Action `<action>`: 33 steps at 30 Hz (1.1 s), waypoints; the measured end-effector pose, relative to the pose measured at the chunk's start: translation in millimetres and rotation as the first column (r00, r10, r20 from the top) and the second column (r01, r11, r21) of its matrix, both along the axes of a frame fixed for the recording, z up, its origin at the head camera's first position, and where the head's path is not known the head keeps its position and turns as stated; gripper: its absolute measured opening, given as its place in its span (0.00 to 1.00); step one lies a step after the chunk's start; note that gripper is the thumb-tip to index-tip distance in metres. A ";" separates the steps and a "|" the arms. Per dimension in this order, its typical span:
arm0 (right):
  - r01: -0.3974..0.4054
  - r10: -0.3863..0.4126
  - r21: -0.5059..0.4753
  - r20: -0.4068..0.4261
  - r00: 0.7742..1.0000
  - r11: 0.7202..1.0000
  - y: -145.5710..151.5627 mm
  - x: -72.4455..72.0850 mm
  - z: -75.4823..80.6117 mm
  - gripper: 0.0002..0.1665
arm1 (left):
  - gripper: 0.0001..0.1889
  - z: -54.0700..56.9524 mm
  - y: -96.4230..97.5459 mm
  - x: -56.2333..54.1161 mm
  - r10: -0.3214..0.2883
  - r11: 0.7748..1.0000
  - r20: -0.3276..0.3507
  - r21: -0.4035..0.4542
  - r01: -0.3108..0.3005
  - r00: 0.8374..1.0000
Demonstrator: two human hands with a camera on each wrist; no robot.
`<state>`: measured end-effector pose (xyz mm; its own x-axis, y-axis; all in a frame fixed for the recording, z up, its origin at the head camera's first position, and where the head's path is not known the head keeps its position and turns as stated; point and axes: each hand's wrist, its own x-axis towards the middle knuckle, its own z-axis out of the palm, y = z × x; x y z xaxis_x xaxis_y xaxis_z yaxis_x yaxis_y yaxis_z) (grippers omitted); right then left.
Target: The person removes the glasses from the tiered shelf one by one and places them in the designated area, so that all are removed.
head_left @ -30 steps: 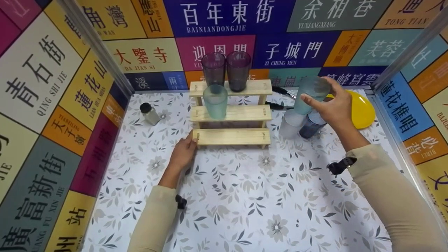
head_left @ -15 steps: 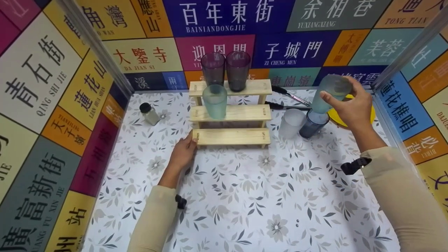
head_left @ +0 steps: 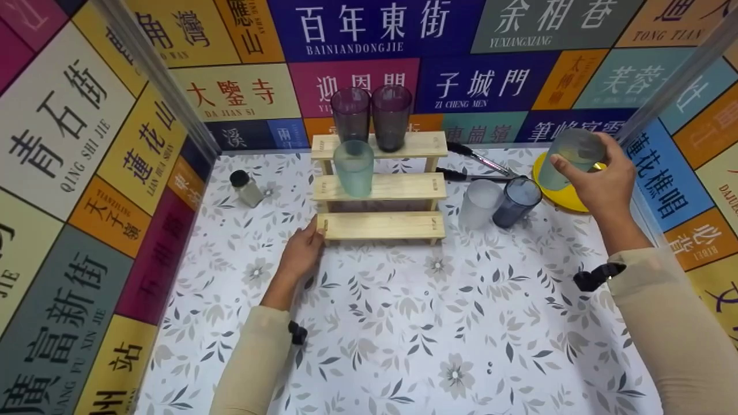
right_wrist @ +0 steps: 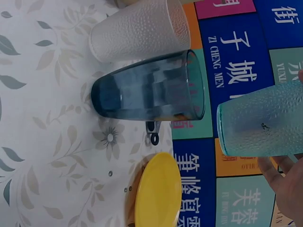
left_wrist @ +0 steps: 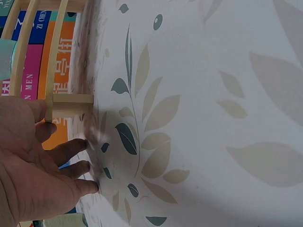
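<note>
My right hand (head_left: 611, 178) grips a textured teal cup (head_left: 568, 164) by its upper part, in the air over the yellow plate (head_left: 562, 199). In the right wrist view the same teal cup (right_wrist: 260, 120) hangs clear of the table. A dark blue cup (head_left: 517, 202) and a frosted clear cup (head_left: 478, 207) stand side by side to the left of that plate. With thumb and forefinger, my left hand (head_left: 302, 251) pinches the left end of the lowest step of a three-step wooden rack (head_left: 380, 225). Its other fingers extend near the table in the left wrist view.
Two purple cups (head_left: 392, 121) stand on the rack's top step, and another teal cup (head_left: 354, 170) on the middle one. Black-handled tongs (head_left: 473, 175) lie right of the rack. A small black-capped bottle (head_left: 248, 190) is at left. Printed panels (head_left: 369, 29) wall the table.
My right hand has carried the teal cup rightward, from above the clear and blue cups to over the yellow plate. My left hand has stayed at the rack.
</note>
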<state>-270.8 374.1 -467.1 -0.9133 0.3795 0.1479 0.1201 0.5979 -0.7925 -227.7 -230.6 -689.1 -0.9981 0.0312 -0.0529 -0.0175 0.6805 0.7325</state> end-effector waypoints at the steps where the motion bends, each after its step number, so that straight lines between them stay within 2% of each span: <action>1: 0.005 -0.005 0.005 0.005 1.000 1.000 1.8 0.1 -2.0 0.49 | 0.45 0.6 0.0 0.2 0.001 1.000 0.005 0.001 -0.001 1.000; 7: 0.012 -0.012 0.017 0.029 0.999 1.000 10.7 2.9 -15.4 0.49 | 0.41 3.6 1.0 0.6 0.003 1.000 0.028 0.010 -0.003 1.000; 13: 0.009 -0.008 -0.008 0.095 0.995 1.000 18.0 4.7 -29.9 0.51 | 0.40 -0.4 -0.4 -1.1 0.002 1.000 0.015 0.014 -0.003 1.000; 18: -0.003 0.009 -0.040 0.154 0.988 0.999 23.7 5.9 -42.6 0.54 | 0.40 -5.3 -2.8 -3.4 0.004 1.000 0.015 0.019 -0.004 1.000; 24: -0.026 0.039 -0.066 0.203 0.978 0.997 29.1 7.5 -55.8 0.57 | 0.37 -20.6 -7.8 -10.9 0.000 0.999 0.021 0.035 -0.001 1.000; 31: -0.059 0.081 -0.087 0.269 0.960 0.994 34.9 7.0 -71.5 0.59 | 0.36 -2.6 -2.1 -1.8 0.003 1.000 0.012 0.024 -0.003 1.000; 33: -0.079 0.101 -0.093 0.267 0.958 0.993 36.3 5.9 -76.3 0.60 | 0.39 -5.4 -3.3 -2.8 0.001 1.000 0.012 0.029 -0.001 1.000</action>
